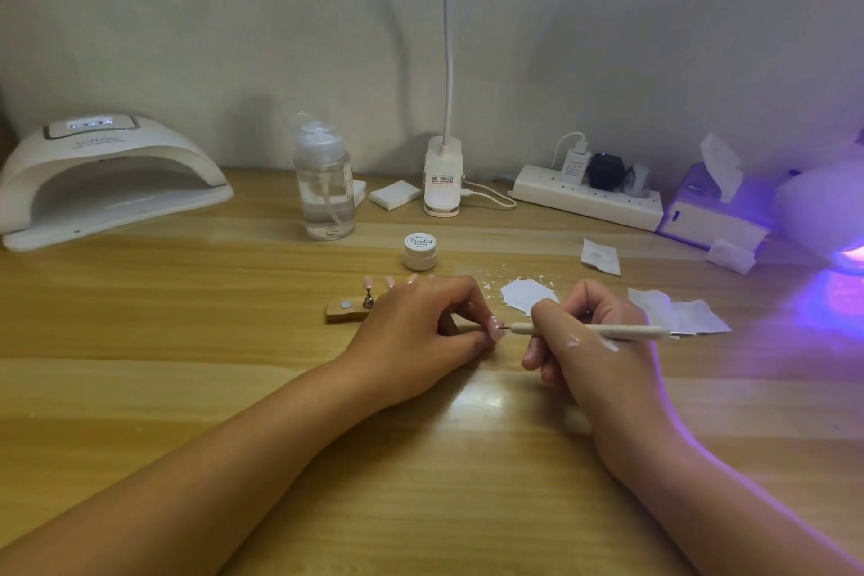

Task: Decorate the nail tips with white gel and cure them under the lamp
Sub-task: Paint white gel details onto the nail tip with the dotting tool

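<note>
Painting stage, I'd say: fingers of the left hand pinch a pink nail tip, right hand fingers grip the pen against it. Lamp far left of them, curing this one's yet to come.

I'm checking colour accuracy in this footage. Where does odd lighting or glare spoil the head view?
Head view: violet glow from the right edge tints the table, tissue box, pen and right hand; a white glare patch lies on the table between the wrists; the nail tip in the left hand looks soft.
</note>
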`<state>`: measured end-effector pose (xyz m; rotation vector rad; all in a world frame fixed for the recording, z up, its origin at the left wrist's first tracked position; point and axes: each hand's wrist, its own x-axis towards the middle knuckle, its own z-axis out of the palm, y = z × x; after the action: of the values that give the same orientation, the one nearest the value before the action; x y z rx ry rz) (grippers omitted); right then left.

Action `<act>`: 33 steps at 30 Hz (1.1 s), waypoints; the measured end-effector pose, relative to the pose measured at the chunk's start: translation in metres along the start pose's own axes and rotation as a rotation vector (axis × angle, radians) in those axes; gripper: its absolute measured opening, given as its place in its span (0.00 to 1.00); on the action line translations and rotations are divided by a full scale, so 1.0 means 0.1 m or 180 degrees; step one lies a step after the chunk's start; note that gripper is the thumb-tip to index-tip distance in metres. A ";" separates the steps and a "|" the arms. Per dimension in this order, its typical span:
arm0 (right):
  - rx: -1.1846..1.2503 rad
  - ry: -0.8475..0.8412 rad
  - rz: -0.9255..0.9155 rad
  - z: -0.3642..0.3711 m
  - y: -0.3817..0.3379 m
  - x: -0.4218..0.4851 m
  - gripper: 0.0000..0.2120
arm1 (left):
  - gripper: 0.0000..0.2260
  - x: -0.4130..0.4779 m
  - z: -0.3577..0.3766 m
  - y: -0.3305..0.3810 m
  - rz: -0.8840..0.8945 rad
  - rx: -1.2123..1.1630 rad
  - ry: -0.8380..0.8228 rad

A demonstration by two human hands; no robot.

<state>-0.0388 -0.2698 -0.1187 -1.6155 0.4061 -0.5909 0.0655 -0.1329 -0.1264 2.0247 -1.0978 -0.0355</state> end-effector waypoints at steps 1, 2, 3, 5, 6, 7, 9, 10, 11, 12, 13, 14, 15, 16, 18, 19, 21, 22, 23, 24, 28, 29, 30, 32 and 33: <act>0.0003 0.0003 0.0005 0.00 0.00 -0.01 0.08 | 0.06 0.00 0.00 0.00 -0.0005 0.0003 0.0002; 0.0016 0.0017 0.0004 0.00 -0.01 -0.01 0.08 | 0.06 0.00 0.00 0.00 -0.0011 -0.0006 0.0008; 0.0036 0.0050 -0.0006 -0.01 0.00 -0.01 0.08 | 0.06 0.00 0.01 -0.01 -0.0016 -0.0020 0.0013; 0.0100 0.0150 -0.0049 -0.02 0.01 0.00 0.11 | 0.05 0.00 0.00 -0.02 -0.0003 -0.0035 0.0008; 0.0141 0.0180 -0.0063 -0.03 0.01 0.00 0.11 | 0.06 0.00 0.00 -0.02 0.0008 -0.0036 0.0004; 0.0171 0.0175 -0.0068 -0.02 0.01 0.00 0.11 | 0.06 0.00 0.01 -0.02 0.0018 -0.0039 0.0008; 0.0193 0.0091 -0.0074 -0.02 0.01 0.00 0.10 | 0.07 0.00 0.01 -0.02 0.0032 -0.0034 0.0028; 0.0196 0.0053 -0.0080 -0.01 0.01 0.00 0.09 | 0.08 0.00 0.01 -0.02 0.0033 -0.0027 0.0032; 0.0195 0.0032 -0.0087 0.00 0.01 0.00 0.09 | 0.08 0.00 0.01 -0.02 0.0037 -0.0019 0.0035; 0.0191 0.0028 -0.0096 0.00 0.01 0.00 0.09 | 0.07 -0.01 0.01 -0.02 0.0048 -0.0004 0.0039; 0.0187 0.0033 -0.0103 0.00 0.01 0.00 0.09 | 0.06 -0.01 0.01 -0.02 0.0066 0.0014 0.0044; 0.0189 0.0038 -0.0107 0.00 0.01 0.01 0.09 | 0.05 -0.01 0.01 -0.01 0.0082 0.0029 0.0049; 0.0190 0.0037 -0.0106 0.00 0.01 0.01 0.10 | 0.04 -0.01 0.01 -0.01 0.0092 0.0033 0.0054; 0.0187 0.0030 -0.0102 0.00 0.01 0.01 0.10 | 0.04 -0.01 0.01 -0.02 0.0097 0.0028 0.0057; 0.0159 0.0015 -0.0097 0.00 0.01 0.00 0.10 | 0.03 -0.01 0.01 -0.02 0.0098 0.0019 0.0051; 0.0145 0.0010 -0.0098 0.00 0.01 0.00 0.10 | 0.03 0.00 0.01 -0.02 0.0091 0.0019 0.0044; 0.0121 -0.0004 -0.0106 0.00 0.01 0.00 0.10 | 0.03 0.00 0.01 -0.02 0.0078 0.0018 0.0031; 0.0112 -0.0007 -0.0114 0.00 0.01 0.00 0.10 | 0.04 0.00 0.01 -0.02 0.0079 0.0022 0.0028; 0.0114 0.0000 -0.0122 0.00 0.01 0.00 0.09 | 0.04 0.00 0.01 -0.02 0.0079 0.0028 0.0024; 0.0123 0.0017 -0.0128 -0.01 0.01 0.00 0.09 | 0.05 0.00 0.01 -0.02 0.0075 0.0030 0.0019; 0.0120 0.0017 -0.0117 -0.01 0.01 0.00 0.10 | 0.04 0.00 0.01 -0.02 0.0058 0.0027 0.0010; 0.0114 0.0001 -0.0117 -0.01 0.01 0.00 0.10 | 0.04 0.00 0.01 -0.02 0.0049 0.0014 0.0010; 0.0108 -0.0011 -0.0118 0.00 0.01 0.00 0.10 | 0.04 0.00 0.01 -0.02 0.0043 0.0006 0.0010; 0.0099 -0.0004 -0.0114 0.00 0.00 0.00 0.11 | 0.04 0.00 0.01 -0.02 0.0037 0.0000 0.0005; 0.0112 0.0026 -0.0112 0.00 0.00 -0.01 0.11 | 0.05 0.00 0.01 -0.02 0.0031 -0.0014 0.0007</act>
<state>-0.0394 -0.2696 -0.1188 -1.5897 0.3719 -0.6282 0.0665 -0.1328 -0.1284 2.0149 -1.1053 -0.0307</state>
